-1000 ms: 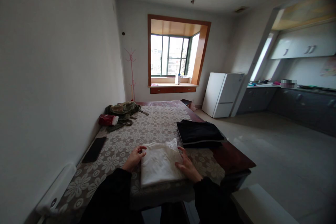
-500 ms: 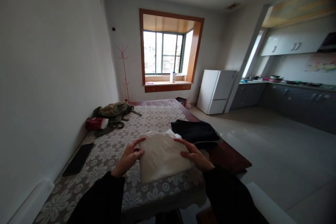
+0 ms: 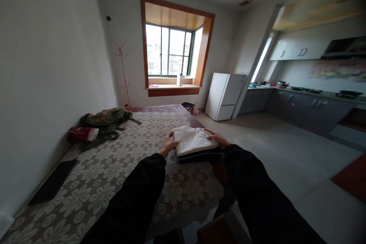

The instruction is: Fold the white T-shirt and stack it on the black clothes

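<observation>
At the near edge of the view, two black sleeves (image 3: 134,194) stretch forward over a table (image 3: 223,171) covered by a lace cloth with a flower pattern (image 3: 114,175). A flat dark object (image 3: 53,182), perhaps a phone, lies on the cloth near the left wall. Farther out, toward the table's right edge, a folded white garment (image 3: 193,140) sits on top of a folded dark garment (image 3: 200,156), of which only the front edge shows beneath it. The left hand (image 3: 168,146) rests against the white garment's left side, fingers spread and lying over its edge; whether they are gripping it I cannot tell. The right hand (image 3: 219,139) lies flat on the garment's right side, fingers open and pressing lightly on the cloth rather than pinching it. Beyond, at the table's far left, an olive-green bag (image 3: 105,119) lies slumped, with a red and white packet (image 3: 82,134) just beside it. Against the far wall stands a pink coat rack (image 3: 123,72), next to a wood-framed bay window (image 3: 171,49) with a small bottle (image 3: 179,79) on its sill. To the right stand a white fridge (image 3: 224,96) and grey kitchen cabinets (image 3: 300,108).
</observation>
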### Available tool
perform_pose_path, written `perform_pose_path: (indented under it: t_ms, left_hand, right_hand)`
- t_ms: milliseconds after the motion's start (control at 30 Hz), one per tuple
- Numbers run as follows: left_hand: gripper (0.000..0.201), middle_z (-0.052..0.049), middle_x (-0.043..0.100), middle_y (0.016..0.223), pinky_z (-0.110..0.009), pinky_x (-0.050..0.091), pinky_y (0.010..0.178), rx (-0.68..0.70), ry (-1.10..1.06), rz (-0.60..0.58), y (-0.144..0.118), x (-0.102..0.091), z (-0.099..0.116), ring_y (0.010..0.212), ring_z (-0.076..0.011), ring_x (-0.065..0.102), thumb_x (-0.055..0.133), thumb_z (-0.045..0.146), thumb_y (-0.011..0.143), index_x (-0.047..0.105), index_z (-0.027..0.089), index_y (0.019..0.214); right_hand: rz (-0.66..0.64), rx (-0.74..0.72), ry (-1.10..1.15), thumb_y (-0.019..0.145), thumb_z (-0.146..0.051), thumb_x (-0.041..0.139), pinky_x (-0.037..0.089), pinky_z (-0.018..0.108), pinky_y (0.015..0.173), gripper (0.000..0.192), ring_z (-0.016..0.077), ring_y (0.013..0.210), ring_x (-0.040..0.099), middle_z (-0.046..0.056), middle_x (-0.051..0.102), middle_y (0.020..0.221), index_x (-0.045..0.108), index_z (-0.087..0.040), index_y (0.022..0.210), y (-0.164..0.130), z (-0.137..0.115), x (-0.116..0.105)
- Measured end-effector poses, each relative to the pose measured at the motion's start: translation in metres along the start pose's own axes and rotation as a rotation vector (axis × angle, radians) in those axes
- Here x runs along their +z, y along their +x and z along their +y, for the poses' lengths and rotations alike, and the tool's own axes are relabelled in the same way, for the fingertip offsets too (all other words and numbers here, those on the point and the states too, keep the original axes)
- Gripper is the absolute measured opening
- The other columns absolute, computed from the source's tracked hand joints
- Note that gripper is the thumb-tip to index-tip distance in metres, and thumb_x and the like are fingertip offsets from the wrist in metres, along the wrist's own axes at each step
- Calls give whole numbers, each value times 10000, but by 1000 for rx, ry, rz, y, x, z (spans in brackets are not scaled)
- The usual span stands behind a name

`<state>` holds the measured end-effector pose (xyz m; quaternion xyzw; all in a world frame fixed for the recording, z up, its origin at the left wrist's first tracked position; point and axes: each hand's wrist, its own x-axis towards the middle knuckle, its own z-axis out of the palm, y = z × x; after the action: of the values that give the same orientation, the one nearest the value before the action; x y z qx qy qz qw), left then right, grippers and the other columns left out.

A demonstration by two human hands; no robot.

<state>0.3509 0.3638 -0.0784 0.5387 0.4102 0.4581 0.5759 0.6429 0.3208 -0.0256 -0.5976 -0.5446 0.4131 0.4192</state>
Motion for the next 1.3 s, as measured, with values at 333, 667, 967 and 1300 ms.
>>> perform_pose_path:
  t_ms: [333, 667, 967, 1300]
  left_hand:
    - [539, -128, 644, 1336, -396, 547, 932, 172, 207, 89, 14, 3, -32, 1031, -235, 682, 783, 309, 738, 634, 229, 1250]
    - [804, -91, 96, 1705, -426, 143, 1264, 292, 353, -21, -7, 17, -57, 1554, -309, 125, 734, 412, 778, 423, 228, 1495]
    - [915, -48, -45, 1711, -419, 107, 1272, 284, 294, -83, -7, 16, -71, 1563, -288, 32, 695, 417, 798, 250, 229, 1576]
    - [862, -26, -49, 1709, -390, 60, 1276, 185, 145, -98, -11, 18, -72, 1563, -247, -11, 619, 524, 855, 242, 251, 1580]
  right_hand:
    - [72, -3, -203, 644, -204, 608, 477, 368, 974, 821, 253, 1045, 656, 18, 721, 1206, 524, -221, 1461, 18, 18, -13]
    - [250, -74, -717, 717, -134, 591, 242, 496, 1177, 861, 356, 1474, 274, 183, 232, 1644, 361, -134, 1547, 17, 5, 0]
    - [-21, -118, -1190, 1003, -433, 365, 242, 393, 1193, 524, 216, 1419, 406, 34, 481, 1538, 455, -292, 1500, 63, -7, 68]
    - [115, 55, -1283, 1010, -453, 286, -61, 707, 1145, 629, 407, 1502, 177, 145, 294, 1631, 340, -158, 1562, 63, 4, 65]
